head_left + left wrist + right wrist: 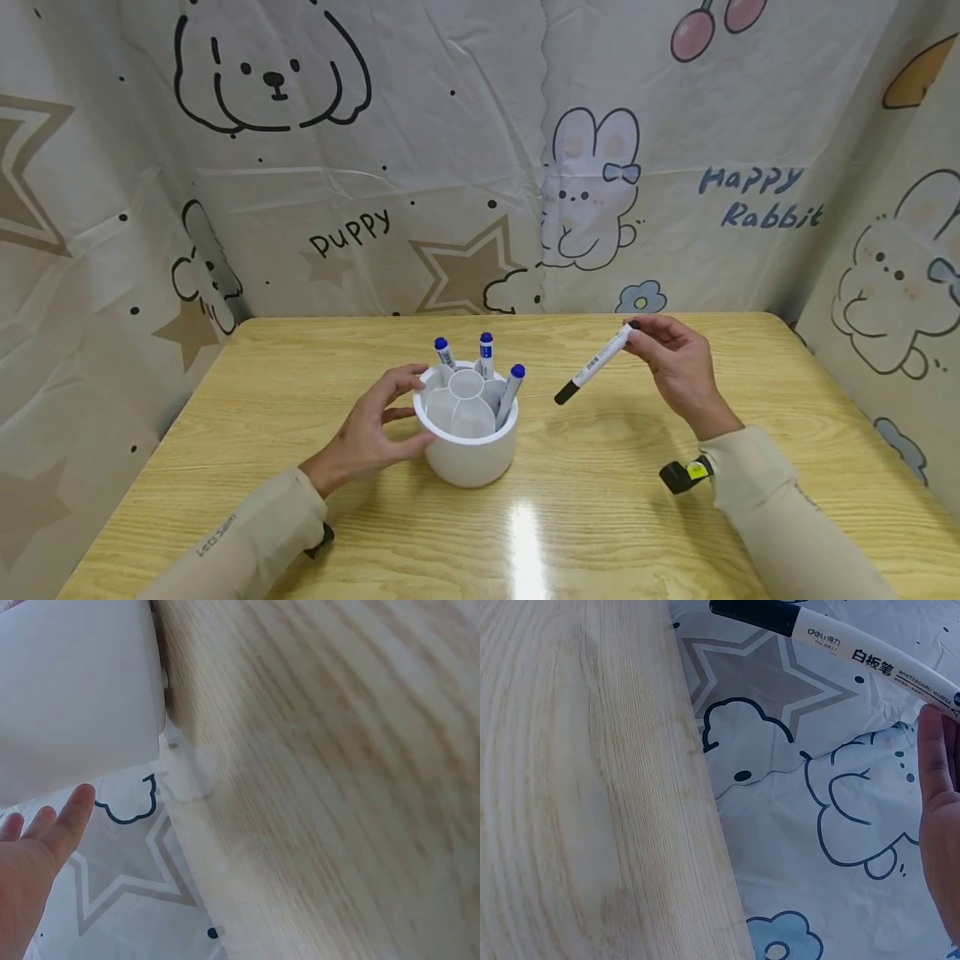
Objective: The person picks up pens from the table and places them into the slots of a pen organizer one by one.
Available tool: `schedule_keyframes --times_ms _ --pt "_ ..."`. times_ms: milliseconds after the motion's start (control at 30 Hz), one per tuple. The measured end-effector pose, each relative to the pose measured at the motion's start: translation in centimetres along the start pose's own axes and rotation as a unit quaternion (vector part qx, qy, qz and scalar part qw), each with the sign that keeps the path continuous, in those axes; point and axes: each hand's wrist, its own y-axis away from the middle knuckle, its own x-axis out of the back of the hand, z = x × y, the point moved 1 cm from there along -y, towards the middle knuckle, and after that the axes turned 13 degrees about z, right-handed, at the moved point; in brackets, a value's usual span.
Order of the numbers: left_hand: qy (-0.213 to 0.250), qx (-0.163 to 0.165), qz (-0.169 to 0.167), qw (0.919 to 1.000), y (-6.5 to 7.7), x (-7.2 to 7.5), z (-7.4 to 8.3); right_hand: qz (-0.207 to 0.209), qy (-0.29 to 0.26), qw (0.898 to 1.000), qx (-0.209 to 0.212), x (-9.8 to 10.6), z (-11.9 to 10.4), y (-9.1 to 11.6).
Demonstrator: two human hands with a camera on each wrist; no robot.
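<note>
A round white pen holder [468,458] with several compartments stands on the table. Three blue-capped markers [512,392] lean in its back and right compartments. On the holder's left side, my left hand [375,429] holds it, fingers at the rim and thumb against the front wall; the left wrist view shows the fingers [67,821] beside the white wall [75,697]. To the right, my right hand [678,367] pinches a whiteboard marker [597,364] by its upper end. Its white barrel [870,656] slants down left, black cap lowest, above the table.
The wooden table [300,358] reaches back to a printed curtain [337,183] with cartoon animals and stars, which also hangs along both sides. A black strap device [684,475] with a yellow label sits at my right wrist.
</note>
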Motion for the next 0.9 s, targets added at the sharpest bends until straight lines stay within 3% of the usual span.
schedule_keyframes --times_ms 300,900 --pt "0.018 0.011 -0.018 0.9996 -0.27 0.27 -0.14 -0.012 -0.01 1.0 0.01 0.0 -0.3 0.09" --pt "0.004 0.022 -0.007 0.9997 -0.3 -0.12 0.03 -0.018 -0.036 0.999 0.031 -0.58 -0.65 0.64"
